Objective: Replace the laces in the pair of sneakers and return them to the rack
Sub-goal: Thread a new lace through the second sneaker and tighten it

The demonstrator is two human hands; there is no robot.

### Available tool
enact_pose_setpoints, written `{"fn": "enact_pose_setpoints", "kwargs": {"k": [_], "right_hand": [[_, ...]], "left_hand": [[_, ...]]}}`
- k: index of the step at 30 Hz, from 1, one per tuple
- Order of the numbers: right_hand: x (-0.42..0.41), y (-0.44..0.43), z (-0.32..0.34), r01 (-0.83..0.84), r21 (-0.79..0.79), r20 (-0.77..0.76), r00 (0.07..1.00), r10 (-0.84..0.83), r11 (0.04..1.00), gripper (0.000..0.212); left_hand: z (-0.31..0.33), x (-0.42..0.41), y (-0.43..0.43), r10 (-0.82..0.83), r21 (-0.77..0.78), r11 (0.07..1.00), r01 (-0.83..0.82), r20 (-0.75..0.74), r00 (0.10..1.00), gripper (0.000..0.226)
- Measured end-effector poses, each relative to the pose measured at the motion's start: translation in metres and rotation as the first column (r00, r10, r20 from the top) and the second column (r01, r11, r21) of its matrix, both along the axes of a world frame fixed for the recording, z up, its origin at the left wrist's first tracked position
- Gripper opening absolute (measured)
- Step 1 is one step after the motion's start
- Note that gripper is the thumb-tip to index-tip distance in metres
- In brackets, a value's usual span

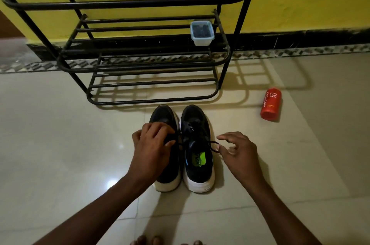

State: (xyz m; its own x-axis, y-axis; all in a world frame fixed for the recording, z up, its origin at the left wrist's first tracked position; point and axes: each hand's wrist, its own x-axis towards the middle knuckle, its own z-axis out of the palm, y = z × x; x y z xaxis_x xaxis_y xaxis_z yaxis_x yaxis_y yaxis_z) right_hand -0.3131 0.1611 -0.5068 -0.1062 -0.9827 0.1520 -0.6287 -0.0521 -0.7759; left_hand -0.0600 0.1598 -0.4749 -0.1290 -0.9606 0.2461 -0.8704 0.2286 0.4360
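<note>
Two black sneakers with white soles stand side by side on the floor, toes toward the rack: the left sneaker (167, 116) and the right sneaker (197, 166), which has a green insole label. My left hand (152, 144) lies over the left sneaker's lacing, fingers curled round a black lace. My right hand (238, 152) is just right of the right sneaker and pinches the end of its black lace (212, 145) between thumb and forefinger. The black metal shoe rack (140, 64) stands against the yellow wall right behind the sneakers.
A small clear plastic box (202, 33) with dark contents sits on the rack's middle shelf at the right. A red body-wash bottle (271, 104) stands on the tiled floor to the right. My toes (148, 240) show at the bottom edge.
</note>
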Motion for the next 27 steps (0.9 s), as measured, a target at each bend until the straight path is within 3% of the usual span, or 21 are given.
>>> {"fn": "enact_pose_setpoints", "kwargs": {"k": [3,5,9,13,17,20,23,27], "right_hand": [[0.011,0.014,0.014,-0.100,-0.152,-0.082,0.993,0.088,0.983,0.020],[0.021,0.025,0.022,-0.222,-0.200,-0.141,0.970,0.196,0.954,0.011],[0.030,0.042,0.022,-0.452,-0.036,-0.323,0.849,0.418,0.891,0.039],[0.039,0.037,0.018,-0.565,0.081,-0.609,0.624,0.489,0.821,0.037],[0.048,0.026,0.021,-0.593,0.036,-0.591,0.637,0.495,0.805,0.033],[0.045,0.022,0.037,-0.603,0.020,-0.555,0.656,0.511,0.797,0.029],[0.042,0.024,0.069,-0.640,0.074,-0.553,0.612,0.566,0.765,0.026],[0.041,0.028,0.129,-0.690,0.083,-0.532,0.579,0.618,0.719,0.026]], "left_hand": [[0.001,0.009,0.024,-0.067,-0.063,0.996,0.067,-0.003,0.998,0.007],[0.000,0.020,0.040,-0.104,-0.030,0.994,0.106,0.064,0.993,0.022],[-0.005,0.038,0.057,-0.263,0.078,0.965,0.252,0.233,0.936,0.028],[-0.016,0.040,0.055,-0.405,0.117,0.911,0.396,0.445,0.799,0.026],[-0.009,0.044,0.045,-0.402,0.044,0.898,0.437,0.482,0.779,0.028],[0.014,0.049,0.041,-0.456,0.051,0.875,0.481,0.417,0.786,0.034],[0.052,0.057,0.045,-0.502,0.089,0.860,0.502,0.322,0.803,0.040],[0.114,0.067,0.053,-0.516,0.079,0.845,0.529,0.380,0.768,0.032]]}}
